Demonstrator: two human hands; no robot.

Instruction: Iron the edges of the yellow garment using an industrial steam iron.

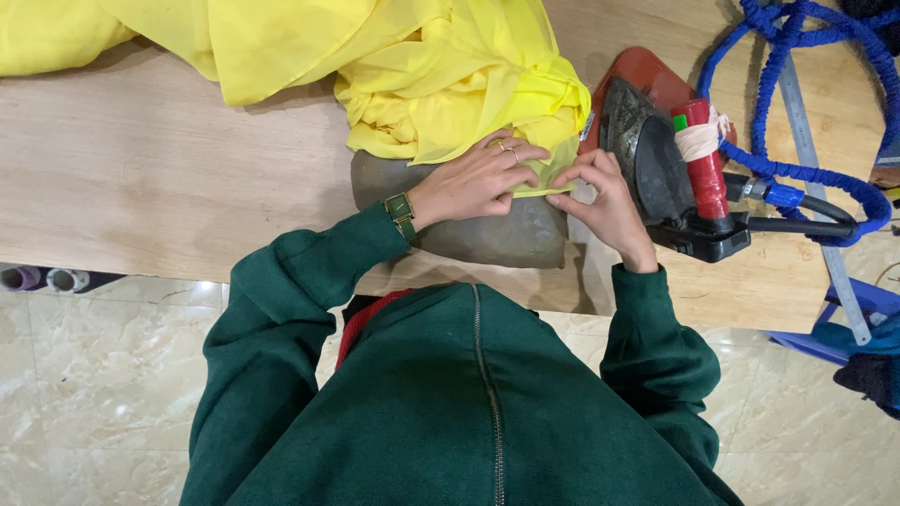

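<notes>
A heap of thin yellow fabric [441,80] lies on a wooden table [141,178], its near edge drawn over a grey pressing pad [487,234]. My left hand [478,178], with rings and a green wristwatch, lies flat on the fabric's folded edge. My right hand [600,201] pinches the same edge just to the right, fingertips meeting the left hand's. A dark iron [656,159] with a red handle rests right beside my right hand.
The iron sits on a reddish-brown rest [647,70]. A blue coiled hose [797,169] runs from the iron across the right of the table, over a metal ruler [806,141]. Pale tiled floor [94,375] lies below the table's front edge.
</notes>
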